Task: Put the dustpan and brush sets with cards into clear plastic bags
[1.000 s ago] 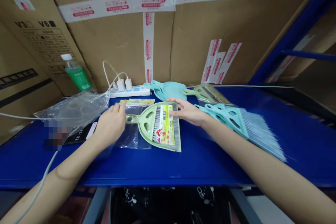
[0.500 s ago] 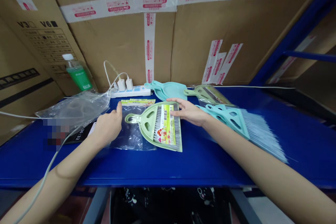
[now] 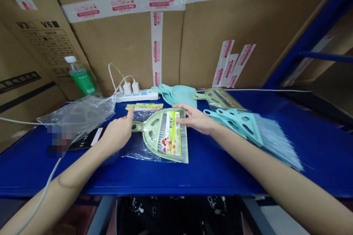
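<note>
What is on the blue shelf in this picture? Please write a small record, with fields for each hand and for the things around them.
surface: blue shelf, cardboard boxes behind
left hand: at the handle end of the green dustpan set, touching the clear bag under it; grip unclear
right hand: lies open on the set's far edge
to the right: teal brushes
at the back: teal dustpan, power strip, green bottle

A pixelated patch (image 3: pixel 59 140) partly masks the device (image 3: pixel 87 139); dustpan (image 3: pixel 153 129) label (image 3: pixel 171 136) unreadable.
</note>
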### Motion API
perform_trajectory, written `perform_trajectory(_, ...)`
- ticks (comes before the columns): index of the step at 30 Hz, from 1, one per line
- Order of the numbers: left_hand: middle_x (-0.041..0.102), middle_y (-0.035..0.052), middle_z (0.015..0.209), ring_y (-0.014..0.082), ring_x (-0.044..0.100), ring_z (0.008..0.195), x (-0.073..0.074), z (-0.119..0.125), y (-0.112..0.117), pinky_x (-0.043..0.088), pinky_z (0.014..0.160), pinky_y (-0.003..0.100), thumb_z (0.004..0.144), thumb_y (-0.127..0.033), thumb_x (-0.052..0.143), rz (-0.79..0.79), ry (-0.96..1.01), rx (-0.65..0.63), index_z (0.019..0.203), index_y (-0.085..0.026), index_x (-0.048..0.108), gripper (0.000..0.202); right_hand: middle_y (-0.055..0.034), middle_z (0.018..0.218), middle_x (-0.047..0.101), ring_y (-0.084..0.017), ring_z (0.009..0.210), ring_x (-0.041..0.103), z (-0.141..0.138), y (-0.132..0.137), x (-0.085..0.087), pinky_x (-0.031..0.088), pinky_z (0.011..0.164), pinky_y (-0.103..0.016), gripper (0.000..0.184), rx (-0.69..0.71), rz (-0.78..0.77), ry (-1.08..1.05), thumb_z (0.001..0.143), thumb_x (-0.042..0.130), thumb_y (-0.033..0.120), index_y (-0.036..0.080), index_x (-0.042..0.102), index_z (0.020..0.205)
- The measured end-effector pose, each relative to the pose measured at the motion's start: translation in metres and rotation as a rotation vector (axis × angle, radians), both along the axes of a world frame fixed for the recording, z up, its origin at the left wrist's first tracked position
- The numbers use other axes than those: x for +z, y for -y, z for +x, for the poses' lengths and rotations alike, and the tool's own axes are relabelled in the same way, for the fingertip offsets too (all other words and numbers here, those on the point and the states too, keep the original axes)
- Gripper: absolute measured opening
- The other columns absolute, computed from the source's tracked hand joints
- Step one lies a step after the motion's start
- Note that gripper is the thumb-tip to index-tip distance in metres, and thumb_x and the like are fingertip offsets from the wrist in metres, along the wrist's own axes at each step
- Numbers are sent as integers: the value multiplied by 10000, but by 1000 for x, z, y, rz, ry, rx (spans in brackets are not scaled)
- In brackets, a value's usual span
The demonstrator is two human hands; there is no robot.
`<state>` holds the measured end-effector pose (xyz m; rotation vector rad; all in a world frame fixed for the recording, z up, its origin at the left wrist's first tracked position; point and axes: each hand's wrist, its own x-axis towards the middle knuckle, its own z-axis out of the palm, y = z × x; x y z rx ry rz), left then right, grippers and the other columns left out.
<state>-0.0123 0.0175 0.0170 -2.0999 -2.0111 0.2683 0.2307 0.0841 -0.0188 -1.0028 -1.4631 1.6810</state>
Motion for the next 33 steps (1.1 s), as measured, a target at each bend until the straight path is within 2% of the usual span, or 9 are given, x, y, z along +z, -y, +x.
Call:
perform_trajectory(4, 700, 128, 944, 265, 685, 852, -3, -5, -2, 530, 759, 383, 818, -37, 322, 30, 34, -37, 1431, -78, 148, 639, -62, 1068, 620, -207, 966, 625, 1, 0, 3, 565, 751, -315, 502, 22, 6, 42, 686, 710, 130, 218, 509, 1138)
perform_trajectory(9, 691, 134, 977, 254, 684, 846, -6, -9, -3, 527, 758, 379, 858, -142, 351, 81, 86, -80, 1407, -114, 235, 562, -39, 990, 640, -164, 925, 637, 1, 2, 10, 555, 799, -315, 393, 52, -64, 85, 788, 633, 148, 216, 468, 1139)
perform_trajectory(13, 683, 145, 1026, 275, 672, 882, 2, -5, 0, 517, 767, 394, 868, -157, 342, 45, 63, -26, 1382, -94, 278, 522, -31, 976, 647, -155, 929, 639, 1, 2, 11, 540, 851, -346, 323, 49, -71, 93, 834, 587, 156, 226, 468, 1126)
perform_trajectory(18, 708, 135, 873, 285, 679, 823, 11, 0, 2, 508, 726, 382, 894, -207, 345, -9, 6, 28, 1375, -66, 278, 505, -35, 993, 647, -167, 953, 636, 3, -1, 6, 538, 856, -362, 320, 73, -37, 90, 835, 588, 170, 235, 481, 1129)
perform_trajectory(24, 707, 130, 873, 283, 682, 845, 12, 2, 2, 502, 743, 380, 902, -179, 343, -31, -10, 56, 1381, -102, 282, 489, -26, 976, 634, -155, 898, 640, 1, -2, 7, 547, 810, -330, 300, 36, -25, 139, 821, 594, 147, 234, 509, 1096)
perform_trajectory(33, 710, 117, 939, 288, 672, 900, 15, -3, 1, 511, 749, 387, 892, -175, 344, -26, -13, 76, 1363, -146, 323, 473, -29, 975, 601, -162, 944, 620, 2, -3, 6, 536, 855, -352, 229, 51, 6, 143, 828, 587, 180, 235, 563, 1049)
